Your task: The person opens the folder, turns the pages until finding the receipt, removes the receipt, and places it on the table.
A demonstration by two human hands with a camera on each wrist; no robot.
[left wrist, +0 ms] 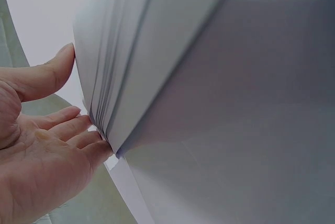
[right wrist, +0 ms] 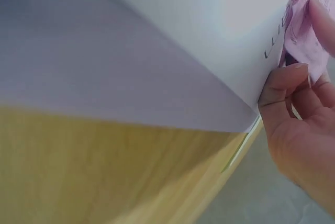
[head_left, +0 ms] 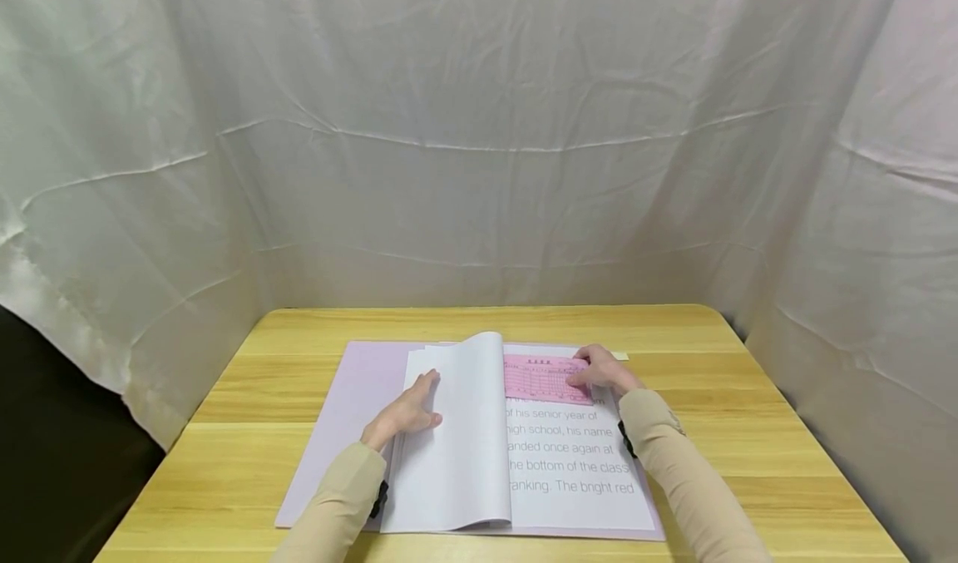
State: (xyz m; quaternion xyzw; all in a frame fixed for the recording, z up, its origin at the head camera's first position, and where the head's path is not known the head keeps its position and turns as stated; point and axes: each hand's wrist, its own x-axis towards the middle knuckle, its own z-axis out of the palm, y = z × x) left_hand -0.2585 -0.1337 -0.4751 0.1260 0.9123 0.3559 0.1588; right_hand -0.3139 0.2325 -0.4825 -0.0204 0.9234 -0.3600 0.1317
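A book of large-print white pages lies spread on a lilac cover, its left-hand pages bulging up near the middle. My left hand lies on those pages with thumb and fingers spread. In the left wrist view its fingertips touch the layered page edges. My right hand pinches the right end of a pink slip, printed like a form with a grid, over the upper part of the right page. The slip's end curls between thumb and fingers in the right wrist view.
The book sits on a wood-grain table, close to its front edge. A small pale yellow piece pokes out past the upper right of the book. Light grey curtains hang behind and at both sides.
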